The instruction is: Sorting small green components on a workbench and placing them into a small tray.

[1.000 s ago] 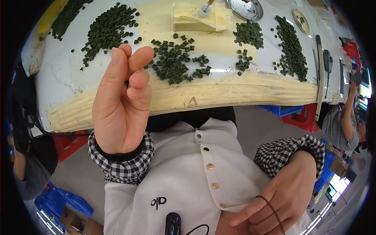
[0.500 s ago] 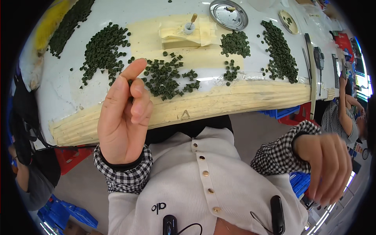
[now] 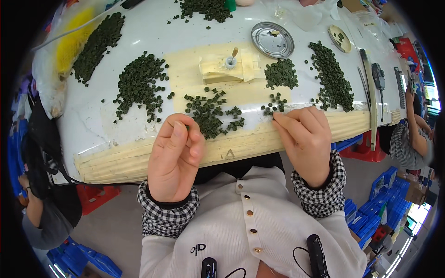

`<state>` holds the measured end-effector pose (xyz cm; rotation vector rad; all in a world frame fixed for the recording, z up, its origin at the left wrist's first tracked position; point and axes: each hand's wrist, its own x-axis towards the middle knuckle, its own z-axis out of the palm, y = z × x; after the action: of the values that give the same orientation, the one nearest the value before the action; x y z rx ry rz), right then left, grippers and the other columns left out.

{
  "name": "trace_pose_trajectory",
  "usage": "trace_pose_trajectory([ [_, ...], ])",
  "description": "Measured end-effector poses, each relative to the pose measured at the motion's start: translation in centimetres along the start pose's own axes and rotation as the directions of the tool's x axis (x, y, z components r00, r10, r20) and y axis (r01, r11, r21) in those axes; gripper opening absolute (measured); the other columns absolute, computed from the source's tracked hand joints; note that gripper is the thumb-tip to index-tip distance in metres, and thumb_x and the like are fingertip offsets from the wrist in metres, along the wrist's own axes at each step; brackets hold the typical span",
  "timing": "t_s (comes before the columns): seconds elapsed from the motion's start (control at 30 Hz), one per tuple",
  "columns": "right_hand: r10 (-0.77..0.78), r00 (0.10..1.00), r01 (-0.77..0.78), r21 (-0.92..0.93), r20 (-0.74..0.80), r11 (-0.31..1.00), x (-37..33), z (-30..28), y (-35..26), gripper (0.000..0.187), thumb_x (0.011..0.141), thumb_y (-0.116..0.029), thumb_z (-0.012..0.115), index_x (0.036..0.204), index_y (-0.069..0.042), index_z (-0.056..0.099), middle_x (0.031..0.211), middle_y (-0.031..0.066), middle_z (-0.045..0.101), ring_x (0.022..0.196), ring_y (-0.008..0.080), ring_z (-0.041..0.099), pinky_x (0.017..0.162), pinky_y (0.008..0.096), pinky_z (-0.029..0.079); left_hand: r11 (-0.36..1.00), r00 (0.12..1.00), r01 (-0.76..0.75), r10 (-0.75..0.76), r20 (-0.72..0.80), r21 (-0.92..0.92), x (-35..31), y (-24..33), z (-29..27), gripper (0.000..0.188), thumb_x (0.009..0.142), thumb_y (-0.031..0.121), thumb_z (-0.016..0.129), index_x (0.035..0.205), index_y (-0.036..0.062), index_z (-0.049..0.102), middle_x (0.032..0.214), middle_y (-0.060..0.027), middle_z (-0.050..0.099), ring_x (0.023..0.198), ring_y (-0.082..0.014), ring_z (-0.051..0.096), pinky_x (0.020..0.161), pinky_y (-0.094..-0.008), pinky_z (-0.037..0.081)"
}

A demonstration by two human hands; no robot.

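Green parts point(image 3: 207, 116) are lying near the surface's point(image 3: 153, 34) front edge; the left hand point(image 3: 172, 160) is pinching one, the right hand point(image 3: 308, 143) is touching another, its grip unclear.

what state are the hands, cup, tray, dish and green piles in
left hand, pinching a small green part
right hand, fingertips close together, grip unclear
white cup, upright, wooden-handled tool standing in it
round metal tray, flat, few scraps inside
cream dish, dark pieces inside
green piles, loosely heaped
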<state>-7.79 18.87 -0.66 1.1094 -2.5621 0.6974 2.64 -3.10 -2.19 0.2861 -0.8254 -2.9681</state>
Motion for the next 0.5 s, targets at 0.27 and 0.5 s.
trace_pose_trajectory([
  [0.27,-0.002,1.000,0.002,0.036,0.007,0.999,0.01,-0.07,-0.15,0.014,0.069,-0.001,0.071,0.081,-0.002,0.063,0.075,0.0072,0.056,0.071,0.0259,0.054,0.066,0.0358,0.045,0.996,0.991,0.089,-0.092,-0.097,-0.031,0.19,0.05,0.70,0.025,0.098,0.012,0.047,0.119,-0.0002,0.054,0.101,-0.0101,0.064,0.079,-0.0090,0.059,0.068,-0.0184,0.050],
  [0.5,0.090,0.995,-0.097,0.318,0.036,0.943,0.63,-0.42,-0.91,0.014,0.071,0.005,0.069,0.081,0.000,0.062,0.076,0.0092,0.060,0.069,0.0250,0.057,0.061,0.0331,0.047,0.994,0.989,0.112,-0.112,-0.096,-0.009,0.12,-0.25,1.05,0.024,0.097,0.009,0.047,0.118,-0.0001,0.054,0.106,-0.0139,0.064,0.080,-0.0089,0.061,0.071,-0.0195,0.053],
])
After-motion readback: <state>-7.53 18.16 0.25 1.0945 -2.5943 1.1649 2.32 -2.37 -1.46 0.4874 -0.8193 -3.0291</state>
